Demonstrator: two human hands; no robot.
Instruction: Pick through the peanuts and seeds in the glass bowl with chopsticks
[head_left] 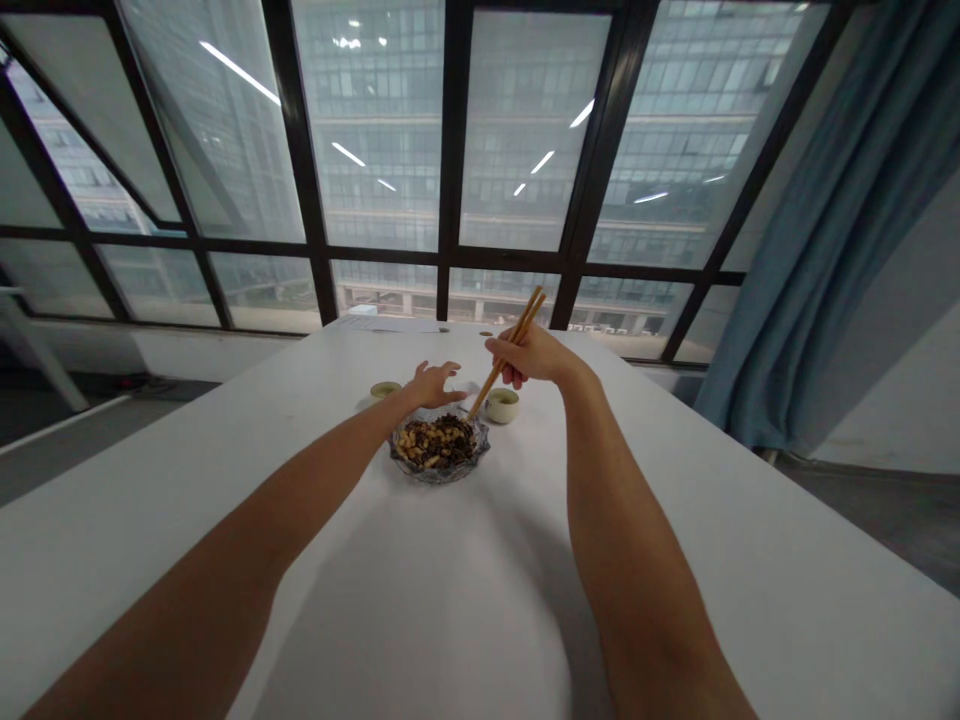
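Gripping a pair of wooden chopsticks [504, 352], the right hand [529, 355] has its fingers closed around their upper part, with the thick ends sticking up past the knuckles. The sticks slant down and to the left, and their tips meet the right far edge of the food at the rim of the bowl; whether anything is pinched between them is too small to tell. The left hand [435, 384] is empty, its fingers spread and slightly curled, just beyond the bowl's far rim; whether it touches the white dish [468, 398] partly hidden near its fingers, I cannot tell.

Between the two forearms stands the clear glass bowl [435, 477], its rim wavy, holding a heap of mixed food [437, 441], pale yellowish pieces mostly on the left and darker brown bits toward the right. A pale green cup [502, 406] stands just right of the bowl, under the right hand, and a second green cup [385, 389] sits beyond the bowl, to the left of the left hand.

All of this rests on a long white table [450, 570]. Beyond its far end are dark-framed windows [536, 130], with a blue curtain [832, 230] hanging at the right.
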